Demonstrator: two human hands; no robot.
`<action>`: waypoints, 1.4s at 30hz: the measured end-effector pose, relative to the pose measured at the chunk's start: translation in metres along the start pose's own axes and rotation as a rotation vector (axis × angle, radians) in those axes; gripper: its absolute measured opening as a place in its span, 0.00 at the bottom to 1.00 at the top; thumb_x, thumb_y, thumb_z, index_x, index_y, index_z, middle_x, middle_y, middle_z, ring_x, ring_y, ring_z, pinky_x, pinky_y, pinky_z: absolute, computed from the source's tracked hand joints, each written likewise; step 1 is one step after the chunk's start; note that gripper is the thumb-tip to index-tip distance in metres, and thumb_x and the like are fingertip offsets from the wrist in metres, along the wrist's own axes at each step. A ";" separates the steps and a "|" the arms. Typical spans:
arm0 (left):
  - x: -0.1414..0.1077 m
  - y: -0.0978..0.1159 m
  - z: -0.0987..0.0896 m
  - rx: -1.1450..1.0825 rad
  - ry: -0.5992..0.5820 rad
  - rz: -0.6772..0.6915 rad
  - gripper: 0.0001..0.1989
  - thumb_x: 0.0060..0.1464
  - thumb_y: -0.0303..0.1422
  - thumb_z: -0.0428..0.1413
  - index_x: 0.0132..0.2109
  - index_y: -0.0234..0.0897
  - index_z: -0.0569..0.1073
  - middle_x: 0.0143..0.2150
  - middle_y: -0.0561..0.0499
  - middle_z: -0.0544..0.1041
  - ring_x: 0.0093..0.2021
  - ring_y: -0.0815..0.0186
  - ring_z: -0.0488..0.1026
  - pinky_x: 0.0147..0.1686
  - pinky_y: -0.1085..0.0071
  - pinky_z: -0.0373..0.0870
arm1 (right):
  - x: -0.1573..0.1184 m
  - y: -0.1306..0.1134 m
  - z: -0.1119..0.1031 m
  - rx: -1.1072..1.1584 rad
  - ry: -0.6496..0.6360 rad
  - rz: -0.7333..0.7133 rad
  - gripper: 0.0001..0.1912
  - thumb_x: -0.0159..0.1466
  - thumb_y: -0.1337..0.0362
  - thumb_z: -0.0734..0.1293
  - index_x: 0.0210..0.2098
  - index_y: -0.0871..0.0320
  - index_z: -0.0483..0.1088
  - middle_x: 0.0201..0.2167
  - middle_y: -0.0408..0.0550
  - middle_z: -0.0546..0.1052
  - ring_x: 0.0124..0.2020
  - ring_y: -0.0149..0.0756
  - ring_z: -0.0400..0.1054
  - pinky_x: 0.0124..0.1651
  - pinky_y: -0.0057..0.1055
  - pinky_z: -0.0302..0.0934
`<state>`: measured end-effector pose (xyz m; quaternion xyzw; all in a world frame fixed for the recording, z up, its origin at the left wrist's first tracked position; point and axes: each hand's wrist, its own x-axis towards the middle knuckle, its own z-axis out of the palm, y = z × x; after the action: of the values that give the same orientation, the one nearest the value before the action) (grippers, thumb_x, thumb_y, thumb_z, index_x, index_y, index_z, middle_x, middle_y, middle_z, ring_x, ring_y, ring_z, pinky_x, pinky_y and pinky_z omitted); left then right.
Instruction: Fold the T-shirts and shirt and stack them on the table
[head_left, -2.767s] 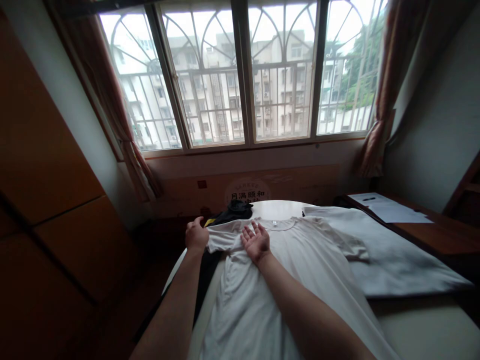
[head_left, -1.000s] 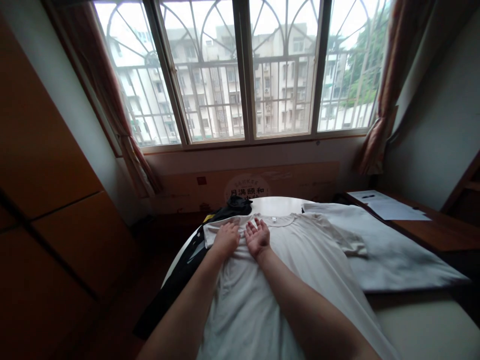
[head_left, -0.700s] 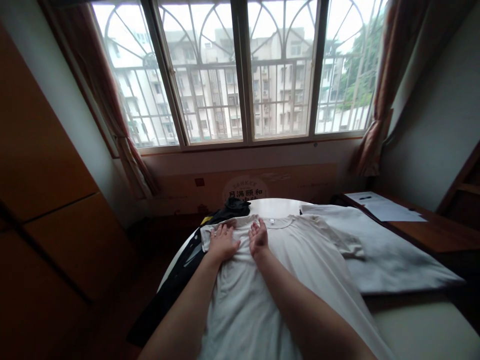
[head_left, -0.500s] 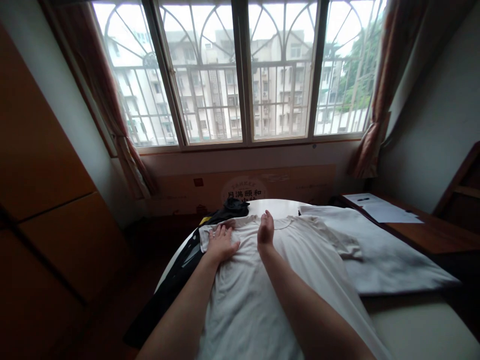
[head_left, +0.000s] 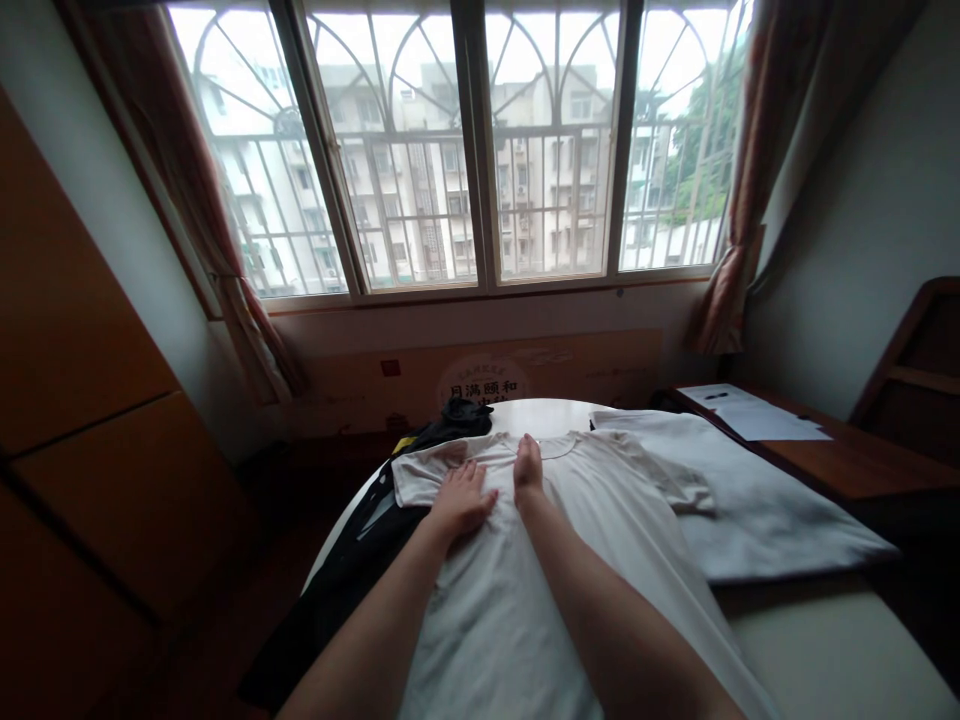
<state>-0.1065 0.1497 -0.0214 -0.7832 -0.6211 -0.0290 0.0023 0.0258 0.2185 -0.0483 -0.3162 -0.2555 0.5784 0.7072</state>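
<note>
Hands, bare, two: left hand (head_left: 460, 502), spread wide, palm down on the shoulder of one pale T-shirt (head_left: 491, 610); right hand (head_left: 528, 470), fingers extended and together, set on edge at the collar, no cloth visibly gripped. Change noted: right hand, palm up a second ago, is now turned sideways, and the T-shirt lies flat on a white table (head_left: 544, 410), between black clothing (head_left: 330, 590) and white cloth (head_left: 757, 510). Writing: "月满颐和" on the wall panel (head_left: 600, 372), lower line part-hidden; collar label unreadable.
</note>
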 end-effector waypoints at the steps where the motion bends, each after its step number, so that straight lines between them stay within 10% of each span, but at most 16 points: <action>1: 0.001 0.000 0.002 -0.001 -0.006 -0.013 0.36 0.64 0.49 0.41 0.71 0.31 0.56 0.73 0.36 0.53 0.73 0.51 0.48 0.69 0.53 0.44 | -0.002 -0.001 0.002 -0.104 0.022 -0.043 0.19 0.63 0.60 0.62 0.53 0.54 0.68 0.56 0.49 0.75 0.64 0.36 0.61 0.67 0.35 0.51; 10: 0.003 -0.003 0.004 0.030 0.037 -0.005 0.36 0.65 0.49 0.38 0.71 0.31 0.55 0.73 0.37 0.53 0.73 0.51 0.49 0.69 0.51 0.44 | -0.035 -0.015 0.021 -0.922 -0.144 -0.264 0.25 0.62 0.68 0.61 0.59 0.58 0.67 0.62 0.50 0.71 0.65 0.43 0.60 0.67 0.34 0.49; 16: 0.003 -0.001 0.002 0.020 0.011 -0.022 0.39 0.62 0.52 0.41 0.71 0.30 0.54 0.74 0.36 0.51 0.74 0.50 0.46 0.69 0.51 0.43 | -0.012 -0.098 0.015 -1.266 -0.324 -0.333 0.20 0.64 0.68 0.63 0.55 0.53 0.73 0.53 0.45 0.78 0.54 0.41 0.71 0.58 0.29 0.60; 22: 0.002 0.001 -0.002 0.037 0.022 -0.035 0.39 0.62 0.52 0.41 0.72 0.32 0.54 0.74 0.36 0.51 0.74 0.49 0.47 0.69 0.52 0.43 | 0.020 -0.238 -0.094 -1.575 -0.100 -0.265 0.17 0.65 0.65 0.62 0.49 0.59 0.77 0.44 0.51 0.81 0.47 0.42 0.73 0.49 0.29 0.62; 26: 0.004 0.000 -0.002 0.047 0.034 -0.027 0.37 0.63 0.51 0.41 0.71 0.33 0.56 0.74 0.36 0.52 0.73 0.49 0.47 0.69 0.51 0.43 | 0.016 -0.290 -0.173 -1.736 0.062 -0.105 0.13 0.64 0.65 0.63 0.35 0.64 0.79 0.31 0.57 0.80 0.40 0.47 0.74 0.42 0.34 0.63; 30: 0.006 0.001 -0.004 0.062 0.020 -0.041 0.37 0.63 0.50 0.41 0.71 0.33 0.55 0.74 0.36 0.52 0.73 0.50 0.47 0.69 0.51 0.44 | 0.019 -0.291 -0.203 -1.789 0.042 0.025 0.12 0.62 0.61 0.67 0.26 0.63 0.77 0.25 0.55 0.77 0.34 0.46 0.74 0.37 0.33 0.63; 42: 0.007 0.002 -0.010 0.112 -0.009 -0.054 0.36 0.64 0.49 0.40 0.72 0.33 0.55 0.74 0.38 0.52 0.73 0.52 0.49 0.69 0.53 0.46 | 0.029 -0.263 -0.196 -1.515 -0.151 0.066 0.05 0.51 0.71 0.70 0.23 0.60 0.69 0.19 0.44 0.71 0.22 0.31 0.65 0.25 0.25 0.55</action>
<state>-0.1031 0.1554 -0.0106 -0.7648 -0.6428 0.0093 0.0425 0.3471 0.1828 0.0159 -0.6823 -0.6206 0.2859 0.2599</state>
